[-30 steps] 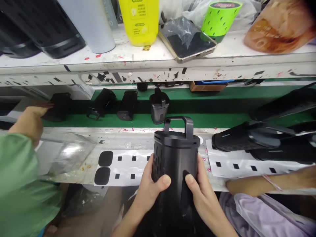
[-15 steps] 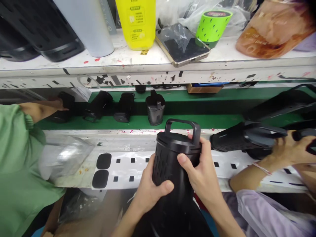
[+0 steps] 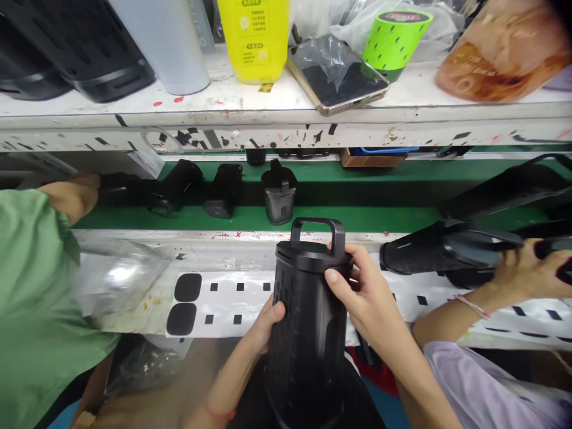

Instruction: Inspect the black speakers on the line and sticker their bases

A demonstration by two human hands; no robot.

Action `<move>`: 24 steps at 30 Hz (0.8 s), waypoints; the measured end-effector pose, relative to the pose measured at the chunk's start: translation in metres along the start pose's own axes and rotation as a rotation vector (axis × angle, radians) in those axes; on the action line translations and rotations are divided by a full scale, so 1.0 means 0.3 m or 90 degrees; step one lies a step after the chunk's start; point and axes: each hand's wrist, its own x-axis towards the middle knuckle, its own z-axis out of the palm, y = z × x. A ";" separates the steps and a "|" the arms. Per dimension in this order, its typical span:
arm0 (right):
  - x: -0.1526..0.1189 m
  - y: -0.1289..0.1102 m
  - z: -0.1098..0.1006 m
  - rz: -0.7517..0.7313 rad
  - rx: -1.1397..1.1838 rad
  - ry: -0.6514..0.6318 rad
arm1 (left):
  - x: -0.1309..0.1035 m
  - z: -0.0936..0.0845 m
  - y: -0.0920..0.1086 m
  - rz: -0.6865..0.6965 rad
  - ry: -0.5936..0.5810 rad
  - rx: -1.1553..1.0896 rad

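A large black container (image 3: 308, 322) with a lid and a raised loop handle stands roughly upright at the lower middle, near the front edge of the work surface. My left hand (image 3: 263, 328) grips its left side, the thumb on the wall and the other fingers hidden behind. Around the upper right side, just under the lid rim, my right hand (image 3: 361, 286) is wrapped with its thumb in front. Beside the container lies a white sheet (image 3: 223, 304) with small black squares and two larger rounded black pads (image 3: 187, 288) at its left end.
Black containers (image 3: 280, 193) stand or lie on a green belt (image 3: 357, 217) behind. A shelf (image 3: 268, 128) above holds a phone (image 3: 337, 74), a yellow bottle (image 3: 254, 42) and a green cup (image 3: 395, 42). People in green (image 3: 40, 298) and lilac (image 3: 482, 381) sleeves work at either side.
The container has shifted slightly left and stands more upright. My left hand has moved down and left along its side. The green-sleeved person's hand has drawn back left.
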 end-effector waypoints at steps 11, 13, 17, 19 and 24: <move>-0.107 0.145 0.140 0.093 0.112 0.001 | -0.035 0.042 0.034 0.123 0.045 0.208; -0.118 0.178 0.140 0.124 0.188 -0.016 | -0.036 0.038 0.033 0.179 0.011 0.310; -0.163 0.146 0.122 0.171 0.282 0.046 | -0.045 0.028 0.029 0.189 -0.059 0.293; -0.202 0.095 0.115 0.167 0.271 0.064 | -0.057 0.050 0.043 0.181 -0.138 0.194; -0.196 0.045 0.110 0.130 0.266 0.087 | -0.066 0.143 0.109 0.246 -0.183 0.188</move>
